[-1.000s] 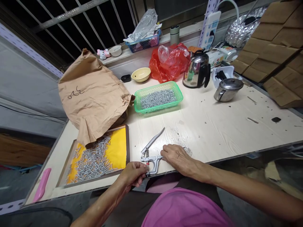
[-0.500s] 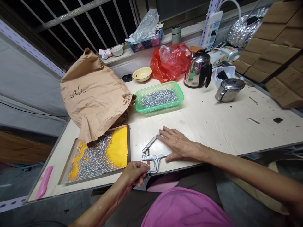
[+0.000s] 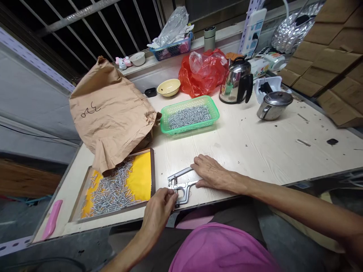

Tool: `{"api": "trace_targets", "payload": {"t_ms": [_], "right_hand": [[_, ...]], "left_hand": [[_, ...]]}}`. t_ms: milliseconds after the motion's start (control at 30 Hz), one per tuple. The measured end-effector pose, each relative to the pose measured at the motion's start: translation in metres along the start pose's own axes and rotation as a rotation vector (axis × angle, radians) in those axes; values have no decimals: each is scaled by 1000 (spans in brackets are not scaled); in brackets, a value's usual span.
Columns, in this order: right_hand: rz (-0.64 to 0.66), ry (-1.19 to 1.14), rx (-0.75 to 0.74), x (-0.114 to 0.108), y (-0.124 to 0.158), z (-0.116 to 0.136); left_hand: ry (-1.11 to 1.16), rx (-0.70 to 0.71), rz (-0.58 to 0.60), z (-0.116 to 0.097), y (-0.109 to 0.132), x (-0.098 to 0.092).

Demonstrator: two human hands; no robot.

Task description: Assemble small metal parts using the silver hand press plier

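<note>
Grey metal hand-press pliers (image 3: 185, 185) with a spring and a C-shaped frame lie at the table's front edge. My right hand (image 3: 211, 173) is closed round the ends of the two handles, which stand partly squeezed together. At the jaw side, my left hand (image 3: 162, 206) has its thumb and fingertips pinched together by the pliers' frame; what they hold, if anything, is hidden. To the left of it is a shallow tray (image 3: 153, 170) lined in yellow, with many small silver metal pins (image 3: 113, 192) heaped inside.
A green plastic basket (image 3: 189, 130) of similar pins stands behind the pliers. A brown paper sack (image 3: 113, 117) leans over the tray. Further back are a cream bowl (image 3: 168, 88), red plastic bag (image 3: 198, 75), kettle (image 3: 234, 85) and lidded metal pot (image 3: 273, 107). A pink-handled object (image 3: 52, 219) lies front left.
My right hand has drawn the upper handle down toward the lower one. My left hand has shifted slightly up against the jaw, covering the red piece seen there before.
</note>
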State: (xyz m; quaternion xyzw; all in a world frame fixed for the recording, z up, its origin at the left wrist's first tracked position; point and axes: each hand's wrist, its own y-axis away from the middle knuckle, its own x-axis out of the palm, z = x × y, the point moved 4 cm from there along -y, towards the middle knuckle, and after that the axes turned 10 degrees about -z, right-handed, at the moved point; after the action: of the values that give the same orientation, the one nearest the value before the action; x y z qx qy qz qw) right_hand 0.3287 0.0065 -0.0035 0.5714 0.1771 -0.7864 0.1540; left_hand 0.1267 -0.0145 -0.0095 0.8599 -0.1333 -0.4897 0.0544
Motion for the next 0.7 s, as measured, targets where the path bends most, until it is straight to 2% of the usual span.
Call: {"api": "trace_targets", "payload": {"t_ms": [33, 100, 167, 233, 333, 433, 567, 700], "right_hand": [[-3, 1, 7, 1, 1, 0], [-12, 4, 21, 3, 2, 1], [-32, -1, 25, 5, 4, 2], [-57, -15, 22, 7, 7, 2], [-70, -65, 5, 8, 13, -1], [-45, -92, 34, 7, 19, -8], [-45, -94, 77, 3, 23, -14], [-68, -111, 38, 2, 23, -11]], "left_hand": [[-65, 140, -73, -10, 0, -1], [-157, 369, -145, -28, -3, 4], [-222, 544, -167, -42, -11, 13], [-264, 658, -164, -51, -20, 23], [-293, 723, -88, -53, -33, 32], [-321, 721, -11, -52, -36, 30], [-378, 677, 12, -57, -37, 28], [-352, 740, 22, -69, -41, 33]]}}
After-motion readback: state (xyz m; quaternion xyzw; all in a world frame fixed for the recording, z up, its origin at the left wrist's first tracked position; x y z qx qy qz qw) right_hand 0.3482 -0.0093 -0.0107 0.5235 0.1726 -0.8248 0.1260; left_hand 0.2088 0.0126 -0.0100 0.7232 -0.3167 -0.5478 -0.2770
